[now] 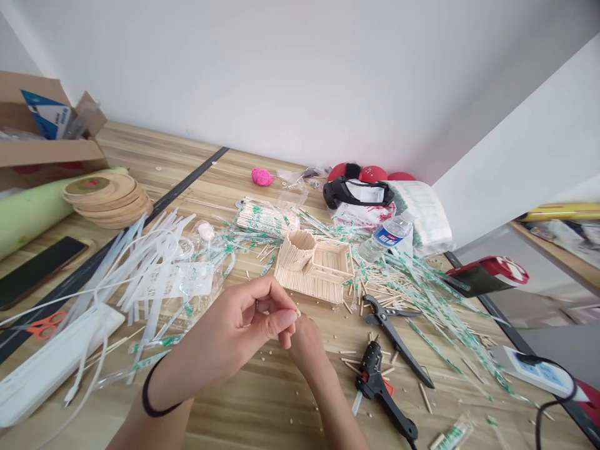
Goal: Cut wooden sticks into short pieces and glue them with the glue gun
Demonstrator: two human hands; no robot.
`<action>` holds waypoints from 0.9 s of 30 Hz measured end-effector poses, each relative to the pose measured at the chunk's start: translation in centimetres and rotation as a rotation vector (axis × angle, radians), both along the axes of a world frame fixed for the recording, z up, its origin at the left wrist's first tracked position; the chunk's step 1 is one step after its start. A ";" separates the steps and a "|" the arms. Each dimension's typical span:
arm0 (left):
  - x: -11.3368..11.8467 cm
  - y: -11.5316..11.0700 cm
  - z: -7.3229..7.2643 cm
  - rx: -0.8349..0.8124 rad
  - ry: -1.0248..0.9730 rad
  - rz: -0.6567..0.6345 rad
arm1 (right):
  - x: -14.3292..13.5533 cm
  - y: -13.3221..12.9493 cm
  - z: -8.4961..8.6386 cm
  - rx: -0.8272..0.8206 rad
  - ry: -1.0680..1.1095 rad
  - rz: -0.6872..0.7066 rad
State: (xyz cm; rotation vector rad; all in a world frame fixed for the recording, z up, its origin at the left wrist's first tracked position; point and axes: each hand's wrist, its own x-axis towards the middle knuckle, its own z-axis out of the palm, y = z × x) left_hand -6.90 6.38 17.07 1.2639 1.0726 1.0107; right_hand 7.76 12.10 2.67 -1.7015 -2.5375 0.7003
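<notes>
My left hand (253,319), a dark band at its wrist, is closed in a pinch with thumb and index finger together. A tiny pale bit shows at the fingertips, too small to name. Close behind it is my right hand (305,342), its fingers mostly hidden by the left. Beyond both hands sits a small model made of wooden sticks (285,284): a flat base carrying a round stick cup (297,247) and a low rectangular stick box (332,257). To the right lie black-handled shears (394,331) and a black glue gun (372,375).
Loose sticks and green-printed wrappers (450,312) cover the right side near a water bottle (387,237). Clear glue sticks (157,262), orange scissors (47,325), a white power strip (60,362) and a phone (40,272) lie left. A cardboard box (47,153) stands far left.
</notes>
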 end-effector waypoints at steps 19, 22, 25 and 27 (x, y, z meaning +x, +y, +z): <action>1.0 -1.2 0.5 0.020 0.144 0.034 | 2.8 -5.7 10.4 0.002 1.418 -0.293; 1.2 -1.3 0.5 0.045 0.170 0.028 | 3.2 -5.7 10.4 0.040 1.406 -0.252; 1.4 -1.4 0.3 0.070 0.190 0.029 | 3.5 -5.8 10.3 0.062 1.406 -0.216; 1.5 -1.4 0.2 0.074 0.200 0.036 | 3.6 -5.9 10.2 0.071 1.411 -0.209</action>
